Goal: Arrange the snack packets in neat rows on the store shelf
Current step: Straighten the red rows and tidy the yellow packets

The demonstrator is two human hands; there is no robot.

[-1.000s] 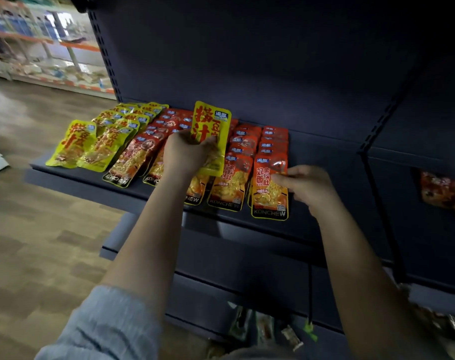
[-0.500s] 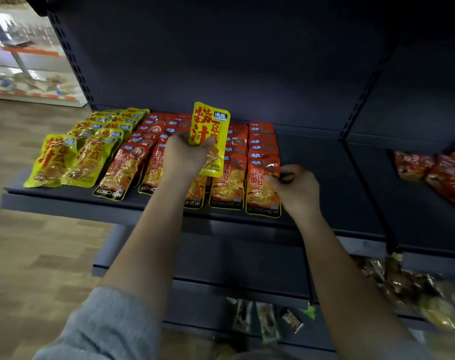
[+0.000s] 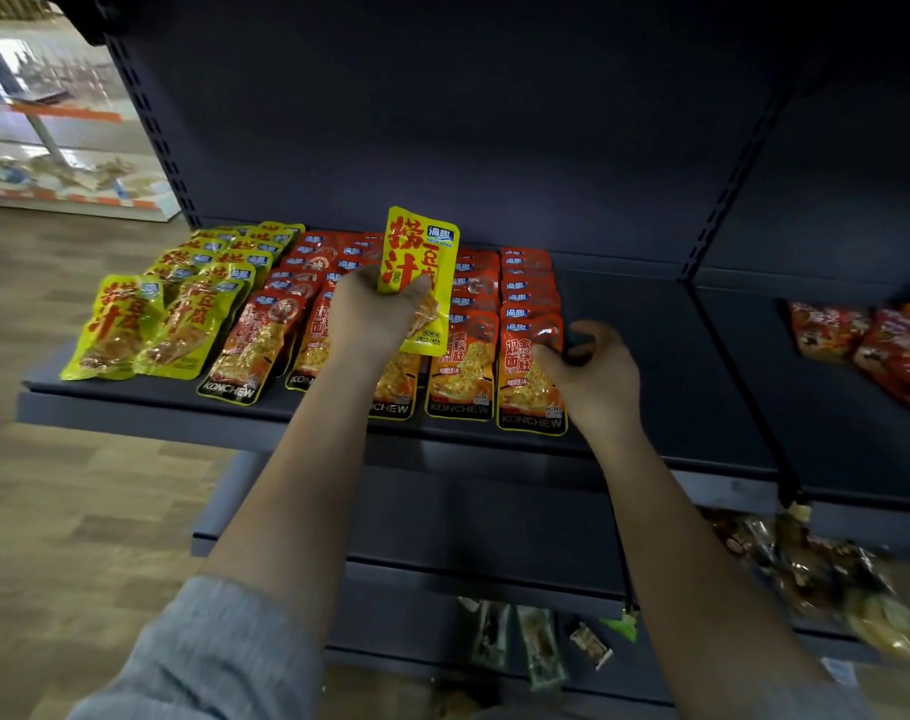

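Left hand grips upright yellow plastic snack packet; right hand pinches front red-orange foil packet on dark metal shelf

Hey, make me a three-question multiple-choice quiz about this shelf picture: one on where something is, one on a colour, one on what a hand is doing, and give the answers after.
1. Where do the yellow packet rows lie relative to the orange-red rows?
A. To their left
B. To their right
C. On the shelf below

2. What colour is the packet raised above the shelf?
A. Green
B. Yellow
C. Blue

3. What is the left hand doing?
A. Resting flat on the shelf
B. Hanging idle
C. Holding the raised packet

Answers:
1 A, the yellow rows fill the shelf's left end.
2 B, it is yellow with red characters.
3 C, its fingers curl round the packet's lower half, while the right hand sits at the rightmost front packet.
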